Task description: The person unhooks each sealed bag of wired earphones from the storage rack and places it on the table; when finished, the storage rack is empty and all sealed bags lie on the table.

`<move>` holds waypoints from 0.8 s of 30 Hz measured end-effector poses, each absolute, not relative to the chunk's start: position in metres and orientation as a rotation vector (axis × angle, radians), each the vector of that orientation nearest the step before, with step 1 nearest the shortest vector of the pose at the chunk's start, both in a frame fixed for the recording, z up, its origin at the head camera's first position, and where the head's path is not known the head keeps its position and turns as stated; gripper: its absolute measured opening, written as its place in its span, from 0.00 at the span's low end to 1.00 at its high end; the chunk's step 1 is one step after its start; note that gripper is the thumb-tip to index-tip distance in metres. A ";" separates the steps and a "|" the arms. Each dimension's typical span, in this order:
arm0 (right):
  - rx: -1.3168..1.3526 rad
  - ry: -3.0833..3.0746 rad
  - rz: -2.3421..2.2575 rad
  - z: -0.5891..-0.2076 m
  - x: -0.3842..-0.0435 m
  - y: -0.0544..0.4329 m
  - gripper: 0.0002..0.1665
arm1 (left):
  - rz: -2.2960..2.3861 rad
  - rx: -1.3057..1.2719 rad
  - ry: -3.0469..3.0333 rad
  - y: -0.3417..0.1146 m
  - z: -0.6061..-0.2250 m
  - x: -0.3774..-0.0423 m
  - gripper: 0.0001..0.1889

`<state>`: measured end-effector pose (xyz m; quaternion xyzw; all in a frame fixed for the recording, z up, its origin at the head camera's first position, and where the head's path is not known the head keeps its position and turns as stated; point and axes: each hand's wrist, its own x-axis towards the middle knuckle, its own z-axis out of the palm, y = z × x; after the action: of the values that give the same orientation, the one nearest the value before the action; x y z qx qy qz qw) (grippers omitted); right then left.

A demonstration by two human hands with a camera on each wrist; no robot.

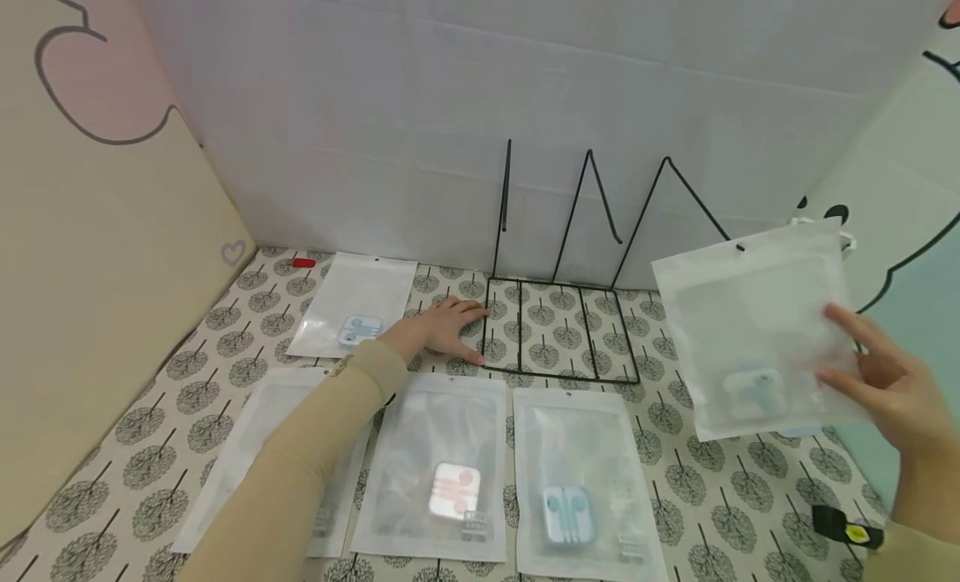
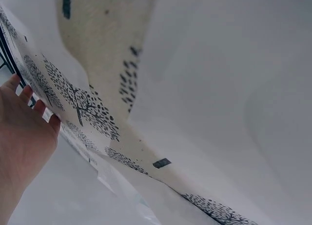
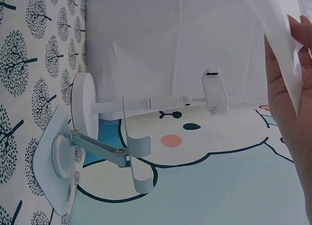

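My right hand (image 1: 892, 382) pinches the right side of a white frosted zip pouch (image 1: 750, 315), with boxed earphones showing faintly inside. The pouch hangs tilted at the rightmost prong of a black wire display rack (image 1: 520, 328); the prong's tip appears to poke through its top hole. In the right wrist view, the pouch edge (image 3: 285, 49) lies between thumb and fingers. My left hand (image 1: 442, 325), fingers spread, touches the left side of the rack's base. In the left wrist view, its fingertips (image 2: 54, 121) meet the tree-print cloth beside dark wire.
Similar pouches lie before the rack: one with pink earphones (image 1: 427, 423), one with blue (image 1: 577, 432), another partly under my left forearm. A pouch (image 1: 367, 286) lies behind-left, near a red item (image 1: 303, 263). White (image 3: 165, 104) and pale blue (image 3: 102, 149) stands are at right.
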<state>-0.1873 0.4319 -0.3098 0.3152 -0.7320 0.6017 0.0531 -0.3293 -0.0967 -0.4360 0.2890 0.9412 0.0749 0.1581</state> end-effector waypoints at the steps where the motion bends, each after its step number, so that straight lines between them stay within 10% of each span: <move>1: 0.955 -2.226 1.819 -0.310 -0.186 0.433 0.43 | 0.215 0.824 2.692 -0.097 -0.436 -0.330 0.54; 24: 0.788 -2.513 1.884 -0.349 -0.153 0.448 0.47 | 0.215 0.826 2.692 -0.097 -0.434 -0.329 0.53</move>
<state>-0.1533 0.4478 -0.3489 0.2430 -0.7752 0.5810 -0.0482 -0.3286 -0.0966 -0.4344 0.2889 0.9412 0.0751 0.1582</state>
